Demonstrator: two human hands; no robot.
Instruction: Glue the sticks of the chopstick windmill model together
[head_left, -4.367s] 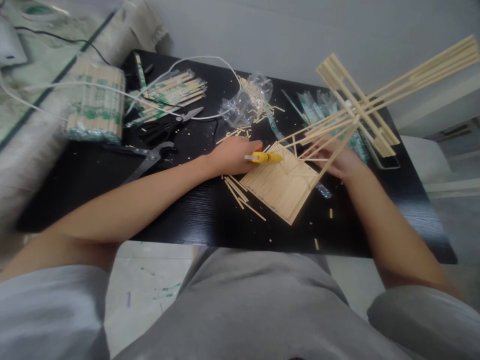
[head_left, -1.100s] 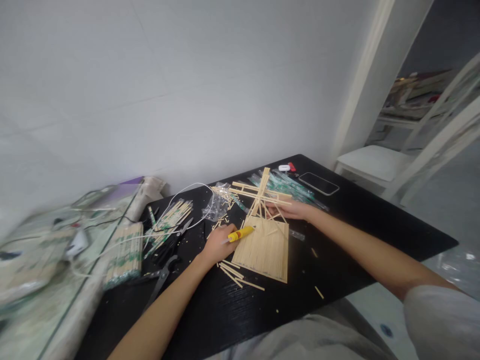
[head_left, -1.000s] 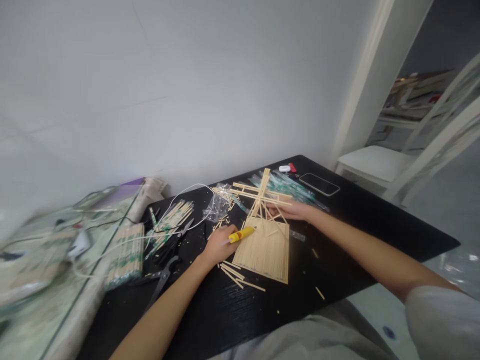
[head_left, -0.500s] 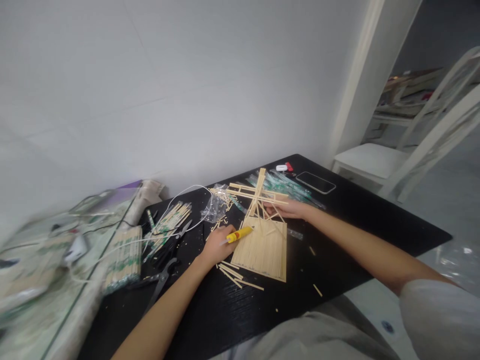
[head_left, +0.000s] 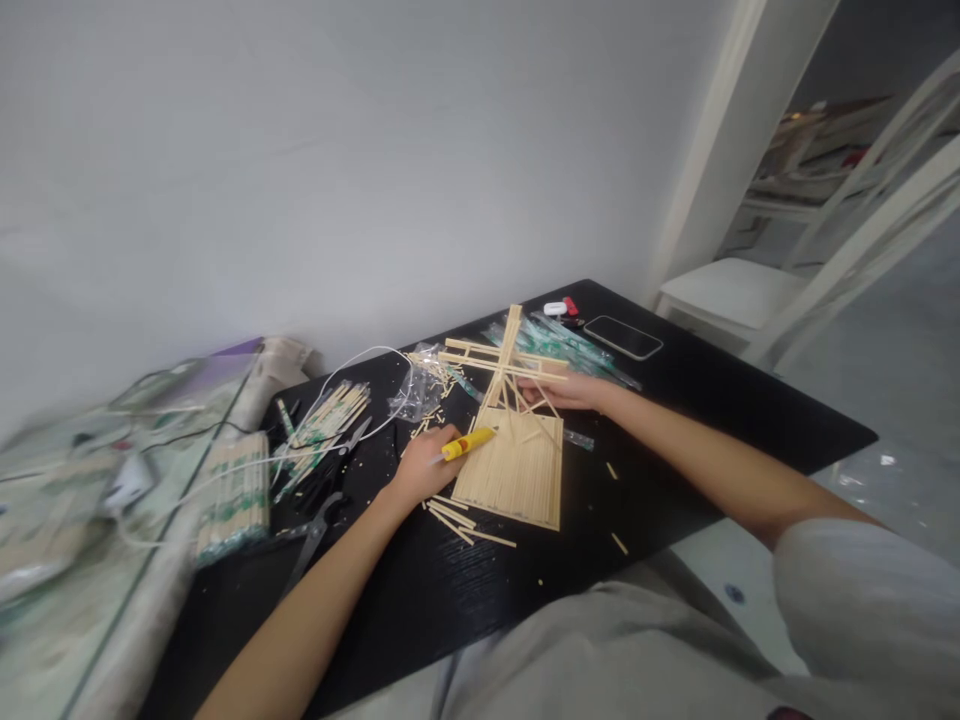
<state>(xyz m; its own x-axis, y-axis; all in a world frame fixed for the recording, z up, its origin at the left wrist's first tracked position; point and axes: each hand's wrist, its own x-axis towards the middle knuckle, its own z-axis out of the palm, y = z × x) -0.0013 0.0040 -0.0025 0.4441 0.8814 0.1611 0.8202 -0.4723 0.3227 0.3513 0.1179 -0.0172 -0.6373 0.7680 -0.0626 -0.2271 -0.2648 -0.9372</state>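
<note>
My left hand [head_left: 424,462] is closed around a yellow hot glue gun [head_left: 469,442], whose tip points right, over the upper left part of a flat base [head_left: 514,475] made of thin wooden sticks side by side. From the back of this base rises a stick frame [head_left: 508,350] with slanted legs and crossed arms, like a small windmill. My right hand [head_left: 568,390] reaches behind the frame from the right, fingers closed at its slanted sticks. Those fingertips are partly hidden by the sticks. Short loose sticks [head_left: 457,520] lie just in front of my left hand.
Black scissors [head_left: 315,535] and bundled chopsticks [head_left: 234,490] lie at the left. A clear plastic bag [head_left: 420,390], stick offcuts and a white cable [head_left: 360,437] are behind my left hand. Green wrappers [head_left: 577,345] and a phone [head_left: 624,338] lie at the back right.
The whole scene has shifted slightly up and left as my head moved. Both hands keep nearly the same place at the stick model, the glue gun still in my left.
</note>
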